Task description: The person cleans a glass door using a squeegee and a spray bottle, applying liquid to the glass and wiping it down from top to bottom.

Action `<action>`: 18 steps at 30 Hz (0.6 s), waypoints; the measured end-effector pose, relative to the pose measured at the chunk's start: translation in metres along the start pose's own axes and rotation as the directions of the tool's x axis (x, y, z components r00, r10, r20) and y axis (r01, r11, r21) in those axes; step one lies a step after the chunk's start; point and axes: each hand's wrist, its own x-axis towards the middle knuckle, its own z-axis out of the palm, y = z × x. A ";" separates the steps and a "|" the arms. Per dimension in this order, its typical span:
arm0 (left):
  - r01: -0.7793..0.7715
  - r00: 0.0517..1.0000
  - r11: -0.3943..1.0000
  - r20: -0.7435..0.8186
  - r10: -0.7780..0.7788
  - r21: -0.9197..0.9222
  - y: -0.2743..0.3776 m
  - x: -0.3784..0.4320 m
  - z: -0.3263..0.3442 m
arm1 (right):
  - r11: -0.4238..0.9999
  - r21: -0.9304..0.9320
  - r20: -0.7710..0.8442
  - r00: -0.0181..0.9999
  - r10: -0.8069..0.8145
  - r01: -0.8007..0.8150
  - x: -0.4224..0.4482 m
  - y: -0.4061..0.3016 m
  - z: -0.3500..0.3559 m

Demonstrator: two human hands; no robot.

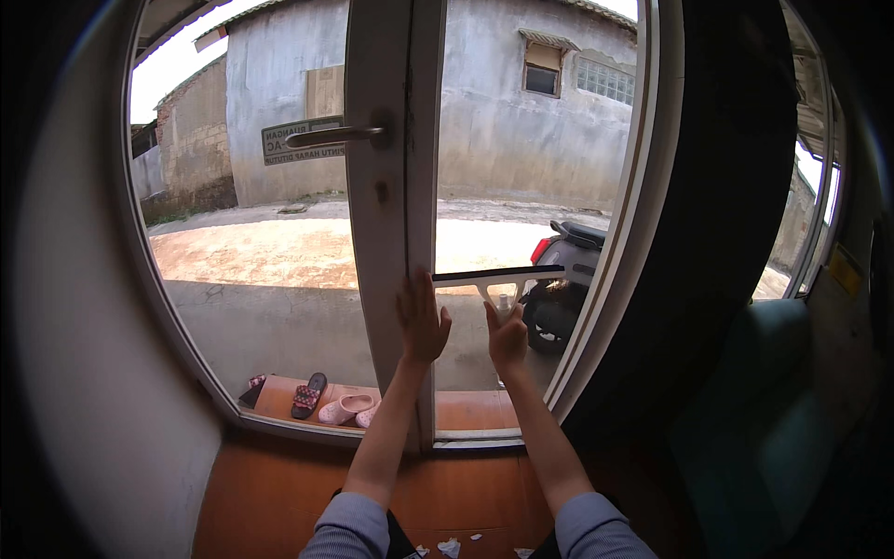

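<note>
My right hand grips the handle of a white window squeegee, whose wide head carries a black rubber blade. The blade lies nearly level along the right-hand glass pane, its left end close to the door frame. Flat against the pale frame post rests my left hand, fingers pointing up and thumb apart. It holds nothing. Above it on the left, a metal lever handle and a keyhole are fitted to the door stile.
Outside, slippers and pink clogs sit on a tiled step. A scooter stands behind the right pane. Paper scraps lie on the orange-brown floor. A sticker with writing is on the left pane. A teal chair is at right.
</note>
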 end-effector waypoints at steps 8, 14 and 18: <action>0.094 0.995 0.995 0.028 -0.095 0.017 0.011 -0.009 0.008 | 0.981 -0.188 0.129 0.991 -0.022 0.046 -0.046 0.045 -0.007; 0.087 0.996 0.977 0.003 -0.090 0.196 0.011 -0.007 0.002 | 0.940 -0.255 0.274 0.950 -0.153 0.225 -0.022 0.015 -0.039; 0.108 0.993 0.978 0.035 -0.116 0.176 0.013 -0.007 -0.003 | 0.850 -0.289 0.462 0.842 -0.279 0.441 0.014 -0.018 -0.047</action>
